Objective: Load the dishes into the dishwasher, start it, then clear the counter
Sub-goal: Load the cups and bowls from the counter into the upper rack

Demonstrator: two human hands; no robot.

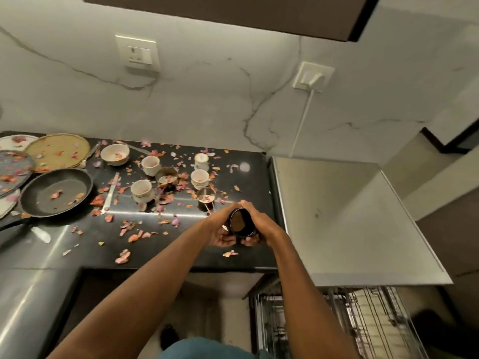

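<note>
Readable text: you will find none anywhere in this view.
Wall socket (136, 53): its switch plate is plain, with no lettering you can read.
Plugged outlet (313, 75): its plate is blank too.
Cups on the counter (201, 161): one carries a faint bluish pattern, too small and blurred for you to make out as writing.
Dark cup (240, 222): you see no print on it.

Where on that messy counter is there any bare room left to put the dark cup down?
Barest: the pale grey top right of the black counter, and the counter's steel-grey near-left corner. Crowded: the middle, with white cups and petals, and the far left with frying pan and plates.
</note>
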